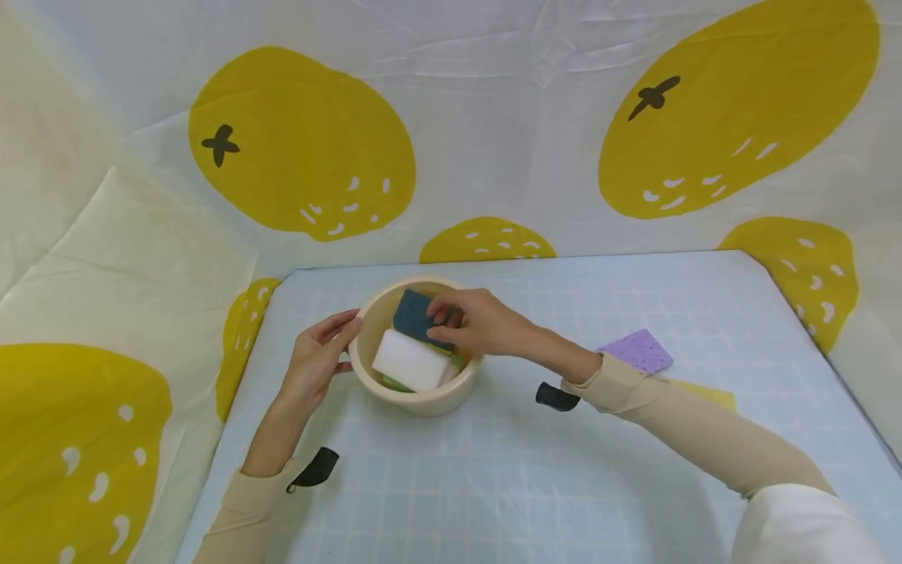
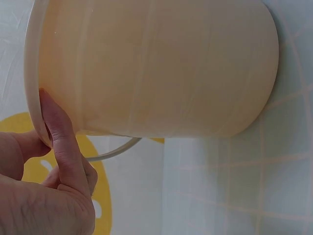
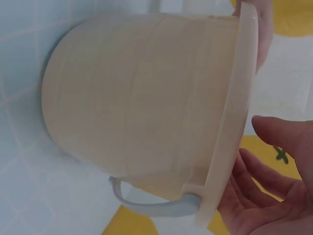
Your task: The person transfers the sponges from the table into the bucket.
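Note:
A cream bucket (image 1: pixel 423 403) stands on the table, its grey handle (image 3: pixel 159 208) hanging down the side in the right wrist view. My left hand (image 1: pixel 315 356) pinches the bucket's rim, with the thumb on one side and fingers on the other. Inside lie a white sponge (image 1: pixel 410 360) and a dark blue scouring sponge (image 1: pixel 412 315), with green and yellow pieces partly hidden beneath. Over the bucket's opening is my right hand (image 1: pixel 482 321), its fingers loosely bent beside the dark blue sponge. The right wrist view shows a gap between thumb and fingers, with nothing held there.
A purple sponge (image 1: pixel 640 351) lies on the table to the right, partly behind the right forearm. Next to it is a yellow sponge (image 1: pixel 708 393), also partly covered by the sleeve. A light blue checked cloth (image 1: pixel 451 478) covers the table, and a lemon-printed sheet (image 1: pixel 493 141) hangs behind.

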`<act>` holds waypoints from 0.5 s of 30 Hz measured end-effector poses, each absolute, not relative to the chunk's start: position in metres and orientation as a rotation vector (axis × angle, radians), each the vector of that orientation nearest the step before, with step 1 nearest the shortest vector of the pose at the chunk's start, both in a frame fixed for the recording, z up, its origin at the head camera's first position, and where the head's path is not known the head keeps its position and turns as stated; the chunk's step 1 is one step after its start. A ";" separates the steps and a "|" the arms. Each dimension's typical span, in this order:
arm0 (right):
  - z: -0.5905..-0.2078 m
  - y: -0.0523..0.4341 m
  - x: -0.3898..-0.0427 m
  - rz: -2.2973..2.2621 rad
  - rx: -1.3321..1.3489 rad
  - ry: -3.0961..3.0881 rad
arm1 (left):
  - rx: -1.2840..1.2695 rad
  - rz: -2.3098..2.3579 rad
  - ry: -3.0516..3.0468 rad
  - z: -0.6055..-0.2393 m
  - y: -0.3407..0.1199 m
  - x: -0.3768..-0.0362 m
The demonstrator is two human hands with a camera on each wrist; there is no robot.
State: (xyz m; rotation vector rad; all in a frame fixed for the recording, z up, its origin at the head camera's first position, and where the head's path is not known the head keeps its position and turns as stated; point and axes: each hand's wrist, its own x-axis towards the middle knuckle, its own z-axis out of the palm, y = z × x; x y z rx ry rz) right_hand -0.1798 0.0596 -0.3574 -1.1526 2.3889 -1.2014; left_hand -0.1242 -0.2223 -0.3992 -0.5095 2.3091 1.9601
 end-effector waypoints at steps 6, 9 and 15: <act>-0.354 0.071 -0.182 -1.287 -1.141 2.385 | -0.515 1.954 2.318 -0.400 -0.222 -0.124; -0.353 0.078 -0.184 -1.330 -1.130 2.396 | -0.514 1.951 2.323 -0.400 -0.222 -0.124; -0.350 0.094 -0.187 -1.370 -1.091 2.423 | -0.512 1.939 2.330 -0.400 -0.222 -0.124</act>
